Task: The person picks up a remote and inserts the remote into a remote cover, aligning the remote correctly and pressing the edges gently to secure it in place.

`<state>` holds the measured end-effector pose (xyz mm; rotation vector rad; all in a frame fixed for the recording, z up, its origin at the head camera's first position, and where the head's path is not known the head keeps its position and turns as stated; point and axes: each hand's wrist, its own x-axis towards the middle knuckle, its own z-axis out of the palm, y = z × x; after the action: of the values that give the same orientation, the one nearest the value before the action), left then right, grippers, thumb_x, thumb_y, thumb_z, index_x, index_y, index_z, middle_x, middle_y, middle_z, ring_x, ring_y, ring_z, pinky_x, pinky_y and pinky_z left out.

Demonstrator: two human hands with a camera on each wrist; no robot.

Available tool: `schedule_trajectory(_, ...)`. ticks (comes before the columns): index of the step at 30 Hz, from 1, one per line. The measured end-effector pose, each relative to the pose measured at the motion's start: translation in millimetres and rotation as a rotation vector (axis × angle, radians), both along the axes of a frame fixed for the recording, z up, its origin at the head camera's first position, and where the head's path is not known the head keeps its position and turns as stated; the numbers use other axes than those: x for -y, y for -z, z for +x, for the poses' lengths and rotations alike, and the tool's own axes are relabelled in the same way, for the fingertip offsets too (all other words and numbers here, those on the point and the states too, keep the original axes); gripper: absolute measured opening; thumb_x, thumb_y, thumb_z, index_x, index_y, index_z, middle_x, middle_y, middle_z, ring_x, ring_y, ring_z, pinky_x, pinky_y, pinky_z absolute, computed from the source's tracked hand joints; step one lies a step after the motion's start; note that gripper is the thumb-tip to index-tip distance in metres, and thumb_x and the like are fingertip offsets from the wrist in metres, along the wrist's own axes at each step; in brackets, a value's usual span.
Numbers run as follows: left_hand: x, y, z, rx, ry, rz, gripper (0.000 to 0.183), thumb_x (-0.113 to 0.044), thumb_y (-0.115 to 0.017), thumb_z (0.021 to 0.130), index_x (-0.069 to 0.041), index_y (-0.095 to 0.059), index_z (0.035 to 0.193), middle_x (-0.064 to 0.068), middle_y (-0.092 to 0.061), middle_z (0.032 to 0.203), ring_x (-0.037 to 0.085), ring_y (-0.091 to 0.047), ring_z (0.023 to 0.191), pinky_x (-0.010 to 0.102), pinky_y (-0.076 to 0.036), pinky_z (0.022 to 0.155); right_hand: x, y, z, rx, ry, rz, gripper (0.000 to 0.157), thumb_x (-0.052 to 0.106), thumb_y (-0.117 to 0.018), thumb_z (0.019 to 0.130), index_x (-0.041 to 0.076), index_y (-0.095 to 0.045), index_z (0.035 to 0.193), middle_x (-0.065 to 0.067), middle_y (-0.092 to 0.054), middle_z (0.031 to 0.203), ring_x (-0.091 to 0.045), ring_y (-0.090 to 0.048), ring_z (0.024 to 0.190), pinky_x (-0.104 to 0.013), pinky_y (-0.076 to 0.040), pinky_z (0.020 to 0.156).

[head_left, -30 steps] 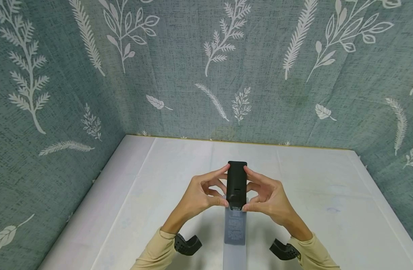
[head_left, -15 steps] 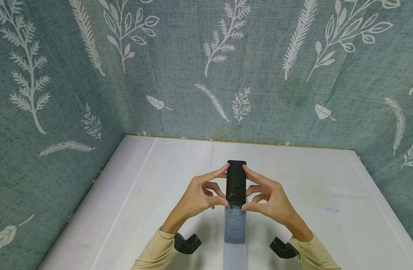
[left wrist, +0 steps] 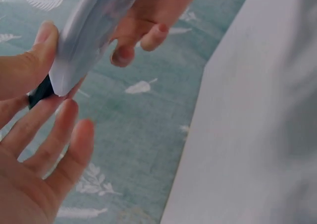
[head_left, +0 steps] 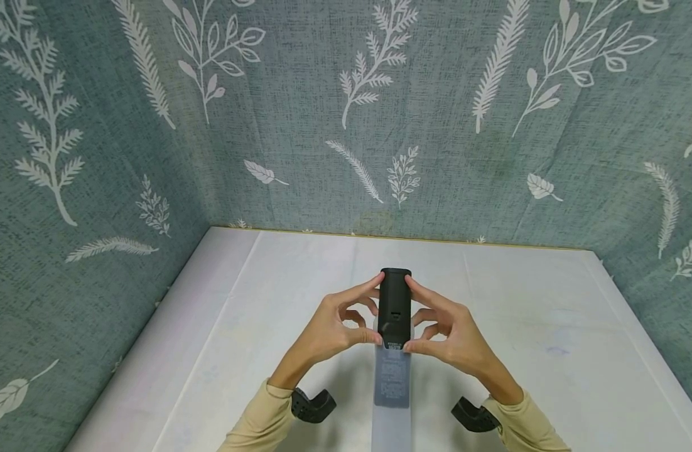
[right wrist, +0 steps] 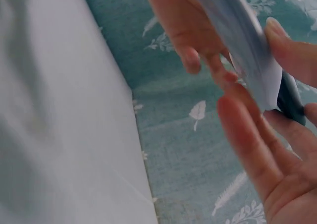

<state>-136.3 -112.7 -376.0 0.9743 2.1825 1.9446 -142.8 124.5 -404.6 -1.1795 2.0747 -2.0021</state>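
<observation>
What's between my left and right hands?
The head view shows the black device between the left hand and the right hand, with part of the translucent bluish cover there too.

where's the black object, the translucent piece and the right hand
Black object [head_left: 395, 304]: head view, middle of face.
Translucent piece [head_left: 392, 419]: head view, pale lower section.
Right hand [head_left: 456, 323]: head view, middle of hand.

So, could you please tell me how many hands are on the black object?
2: the left hand is on the left edge of the black object, and the right hand is on its right edge.
</observation>
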Motion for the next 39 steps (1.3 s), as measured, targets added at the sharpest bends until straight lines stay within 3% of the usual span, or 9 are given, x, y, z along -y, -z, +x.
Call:
schedule_trajectory(6,0,16.0,-7.7,0.034,0.041,0.083,0.088,0.011,-0.077,0.07,-0.01,-0.038,0.145,0.017,-0.06,0.121,0.028,-0.059,0.106,0.05,-0.054,0.081,1,-0.2,-0.6,0.121,-0.102,-0.105,0.09,-0.017,-0.07,0.074,-0.002,-0.022,0.148,-0.016,-0.033,0.149,-0.025,-0.066,0.094,-0.04,-0.058,0.062)
schedule_trajectory(10,1,16.0,-8.4,0.06,0.077,0.125,0.087,0.01,-0.077,0.07,-0.013,-0.039,0.145,0.017,-0.057,0.124,0.028,-0.059,0.11,0.048,-0.054,0.081,1,-1.6,-1.0,0.14,-0.145,-0.136,0.094,-0.016,-0.072,0.073,-0.003,-0.018,0.149,-0.016,-0.029,0.151,-0.028,-0.064,0.101,-0.041,-0.058,0.064)
schedule_trajectory(16,2,12.9,-8.2,0.086,0.21,0.185,0.088,0.01,-0.075,0.073,-0.013,-0.034,0.148,0.021,-0.05,0.13,0.032,-0.054,0.117,0.046,-0.056,0.077,2,-3.1,0.1,0.168,-0.205,-0.159,0.1,-0.018,-0.072,0.071,-0.001,-0.012,0.15,-0.016,-0.022,0.154,-0.033,-0.06,0.109,-0.047,-0.057,0.062)
schedule_trajectory(19,3,12.9,-8.7,0.075,0.248,0.191,0.088,0.009,-0.074,0.075,-0.012,-0.032,0.148,0.022,-0.047,0.133,0.033,-0.051,0.12,0.048,-0.055,0.076,2,-4.3,0.5,0.165,-0.21,-0.169,0.1,-0.017,-0.073,0.071,-0.002,-0.012,0.15,-0.015,-0.025,0.152,-0.034,-0.059,0.11,-0.048,-0.056,0.061)
schedule_trajectory(27,5,14.1,-8.8,0.054,0.261,0.176,0.089,0.009,-0.075,0.075,-0.012,-0.03,0.149,0.02,-0.046,0.135,0.031,-0.05,0.122,0.048,-0.055,0.077,3,-5.2,0.5,0.163,-0.227,-0.235,0.098,-0.017,-0.074,0.07,-0.006,-0.015,0.147,-0.013,-0.038,0.146,-0.034,-0.058,0.112,-0.044,-0.057,0.064)
schedule_trajectory(39,2,15.8,-7.9,0.038,0.189,0.174,0.084,0.011,-0.074,0.074,-0.008,-0.035,0.146,0.022,-0.051,0.132,0.032,-0.054,0.117,0.047,-0.056,0.077,4,-4.8,0.1,0.173,-0.234,-0.276,0.095,-0.018,-0.074,0.069,-0.009,-0.018,0.145,-0.014,-0.042,0.143,-0.034,-0.058,0.111,-0.045,-0.056,0.066)
